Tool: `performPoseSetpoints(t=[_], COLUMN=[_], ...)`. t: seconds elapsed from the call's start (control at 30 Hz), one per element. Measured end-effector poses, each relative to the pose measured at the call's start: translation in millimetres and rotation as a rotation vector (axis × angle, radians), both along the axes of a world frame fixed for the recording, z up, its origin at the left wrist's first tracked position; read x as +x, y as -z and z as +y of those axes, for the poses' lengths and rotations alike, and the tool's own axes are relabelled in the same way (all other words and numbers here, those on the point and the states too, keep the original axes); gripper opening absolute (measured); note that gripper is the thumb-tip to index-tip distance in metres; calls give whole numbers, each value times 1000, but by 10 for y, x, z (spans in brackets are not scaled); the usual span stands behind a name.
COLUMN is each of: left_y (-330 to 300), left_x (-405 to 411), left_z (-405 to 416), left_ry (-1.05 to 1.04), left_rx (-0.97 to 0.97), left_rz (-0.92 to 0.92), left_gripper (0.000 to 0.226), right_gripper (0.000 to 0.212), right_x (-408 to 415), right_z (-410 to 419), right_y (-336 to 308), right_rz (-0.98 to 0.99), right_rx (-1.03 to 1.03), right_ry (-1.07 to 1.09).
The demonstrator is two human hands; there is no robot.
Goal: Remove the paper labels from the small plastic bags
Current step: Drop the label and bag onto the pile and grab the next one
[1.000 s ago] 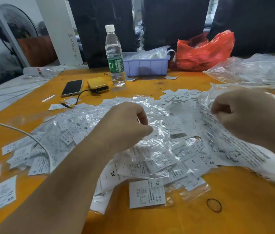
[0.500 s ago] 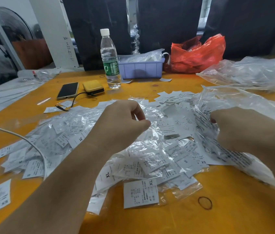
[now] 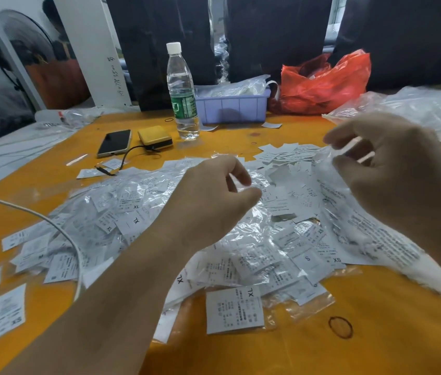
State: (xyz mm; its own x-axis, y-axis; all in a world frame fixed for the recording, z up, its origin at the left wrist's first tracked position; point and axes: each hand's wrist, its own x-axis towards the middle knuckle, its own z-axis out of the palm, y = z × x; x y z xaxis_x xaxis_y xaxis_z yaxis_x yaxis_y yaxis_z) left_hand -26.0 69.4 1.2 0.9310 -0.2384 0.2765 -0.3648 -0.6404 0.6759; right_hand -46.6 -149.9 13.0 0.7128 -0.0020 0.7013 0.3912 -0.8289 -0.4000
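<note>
orange table [image 3: 241,353] | heap of small plastic bags [image 3: 254,255], most with paper labels [image 3: 234,309] inside, mid-table | loose labels [image 3: 281,152] behind heap, few done | left hand [image 3: 208,201] pinching a clear bag | right hand [image 3: 392,169] blurred, grip unclear

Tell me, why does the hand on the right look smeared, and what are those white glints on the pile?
Head view: the right hand is motion-blurred, its fingers ghosted; the left hand is sharper. The glints are glare on the plastic bags. Wide-angle distortion bends the table edges.
</note>
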Motion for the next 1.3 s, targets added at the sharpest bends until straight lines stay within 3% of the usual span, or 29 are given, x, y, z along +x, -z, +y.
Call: performPoseSetpoints(t=[0.1,0.17,0.3,0.4,0.5,0.6,0.7,0.77,0.93,1.17,1.3], left_y=[48,66,61,46,57,71,86,104,125,107,75], left_x=[-34,-69,-122,-112,-84,-59,-46,-36,-36,-33,-63], left_z=[-65,-124,-209,-202,-176,-151,-138,-133,-143,-166,-165], left_ry=[127,215,344,301,222,150,135,137,149,128,88], left_rx=[-5,8,-49,-72,-92,-51,-20,-24,-32,-21,-46], left_rz=[51,85,149,140,167,122,88,86,98,194,265], left_gripper=[25,32,22,25,30,28,29,26,36,61,69], right_gripper=[28,29,29,28,23,21,20,16,13,32,27], right_x=[-35,-32,-10,0,16,34,57,75,47,32,27], right_z=[122,182,241,229,195,174,197,208,224,246,245], right_y=[-3,30,112,104,113,196,294,329,294,271,259], right_rz=[271,420,574,609,601,474,595,633,568,515,351], right_rx=[498,702,911,962,783,168,-235,-368,-408,-308,-245], right_ry=[-375,-598,-811,-785,-579,-227,-168,-141,-93,-84,-117])
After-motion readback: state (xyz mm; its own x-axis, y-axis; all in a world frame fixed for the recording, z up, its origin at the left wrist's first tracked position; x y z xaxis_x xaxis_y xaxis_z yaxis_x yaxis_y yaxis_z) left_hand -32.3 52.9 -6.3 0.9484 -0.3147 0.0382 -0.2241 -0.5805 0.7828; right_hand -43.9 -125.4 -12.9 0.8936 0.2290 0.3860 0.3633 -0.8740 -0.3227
